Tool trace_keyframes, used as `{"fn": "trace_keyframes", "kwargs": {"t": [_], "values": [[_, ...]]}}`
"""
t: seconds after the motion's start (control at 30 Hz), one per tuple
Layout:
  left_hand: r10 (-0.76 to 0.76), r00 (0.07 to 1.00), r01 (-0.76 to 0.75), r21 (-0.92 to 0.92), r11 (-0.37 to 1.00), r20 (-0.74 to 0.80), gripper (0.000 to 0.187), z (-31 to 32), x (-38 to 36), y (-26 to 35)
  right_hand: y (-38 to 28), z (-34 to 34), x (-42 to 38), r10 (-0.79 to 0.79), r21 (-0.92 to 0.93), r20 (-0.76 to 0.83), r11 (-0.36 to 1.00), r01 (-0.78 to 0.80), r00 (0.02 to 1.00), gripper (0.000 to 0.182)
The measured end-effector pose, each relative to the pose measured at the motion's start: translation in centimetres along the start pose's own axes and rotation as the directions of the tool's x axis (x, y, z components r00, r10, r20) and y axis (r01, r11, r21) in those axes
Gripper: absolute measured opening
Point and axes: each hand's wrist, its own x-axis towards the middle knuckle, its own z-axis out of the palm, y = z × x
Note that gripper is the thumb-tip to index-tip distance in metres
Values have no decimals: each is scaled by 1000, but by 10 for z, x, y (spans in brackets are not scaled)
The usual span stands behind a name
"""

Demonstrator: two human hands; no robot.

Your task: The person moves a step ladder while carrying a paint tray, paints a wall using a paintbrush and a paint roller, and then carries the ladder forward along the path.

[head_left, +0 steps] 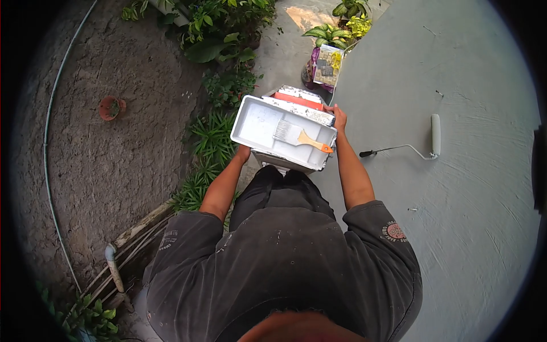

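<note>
In front of my legs, a white paint tray [254, 121] rests, slightly tilted, on a paint-spotted stand [310, 115] with an orange-red band [299, 101]. The stand's exact kind is hard to make out. Inside the tray lies a paintbrush [306, 139] with a wooden, orange-tipped handle and pale bristles. My right hand [338, 118] is closed on the stand's right side, just beyond the tray's corner. On the left, my left hand [244, 153] grips the stand below the tray's near edge, its fingers mostly hidden.
A grey wall [478, 228] fills the right side; a paint roller [435, 137] hangs there, and nails [412, 210] stick out. Green plants [212, 137] line the left. Beyond the stand are potted plants [333, 37]. Farther left lie a small pot [109, 108] and a hose [47, 148].
</note>
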Motion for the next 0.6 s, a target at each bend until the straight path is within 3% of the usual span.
{"fn": "trace_keyframes", "kwargs": {"t": [0.13, 0.27, 0.33, 0.4, 0.47, 0.53, 0.57, 0.6], "values": [[14, 1000, -15, 33, 999, 14, 61, 3, -2, 10, -12, 4, -9, -49, -171, -50, 984, 40, 998, 44], [28, 998, -31, 76, 997, 47, 60, 9, -9, 31, -6, -6, 0, 6, -310, -57, 950, -23, 998, 45], [32, 996, -41, 116, 992, 80, 59, 13, -15, 50, -35, -1, -10, 21, -492, -78, 869, -57, 997, 46], [42, 992, -63, 177, 982, 122, 58, 18, -21, 73, -60, 0, -20, -80, -540, -163, 841, -21, 983, 40], [34, 983, -68, 185, 980, 181, 57, 21, -22, 90, -89, -1, -41, -352, -560, -291, 817, 140, 890, 33], [-34, 963, 37, -6, 999, 266, 56, 16, -8, 76, -133, 5, -80, -375, -479, -290, 853, 206, 880, 25], [-36, 952, 42, -12, 999, 303, 56, 16, -10, 88, -151, 11, -101, -360, -420, -283, 880, 222, 889, 24], [-90, 945, 86, 27, 996, 314, 56, 22, -21, 114, -160, 15, -118, -398, -476, -208, 839, 263, 893, 22]]}}
